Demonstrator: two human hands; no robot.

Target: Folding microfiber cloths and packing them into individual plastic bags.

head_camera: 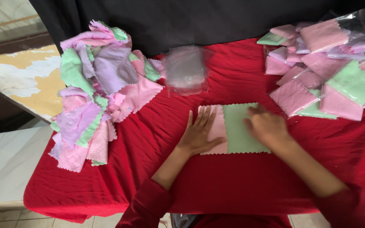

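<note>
1. Left hand (199, 133): flat, fingers spread, palm pressing the pink cloth (217, 126) at frame centre. Grips nothing.
2. Right hand (267, 126): motion-blurred, lies on the green cloth (239, 131); can't tell if it's flat or pinching.
3. Both cloths lie side by side, edges touching or overlapping, on the red-covered counter (233, 181).
4. Handling, my read: thin, light, limp microfibre with zigzag edges; slides on the cover, wrinkles easily. Best taken by a corner or edge pinch.
5. Upper left: loose pile of cloths (96, 88). Upper right: bagged cloths (326, 67), cut off by the frame.
6. Clear plastic bags (186, 69) above centre, blurred; contents unclear.
</note>
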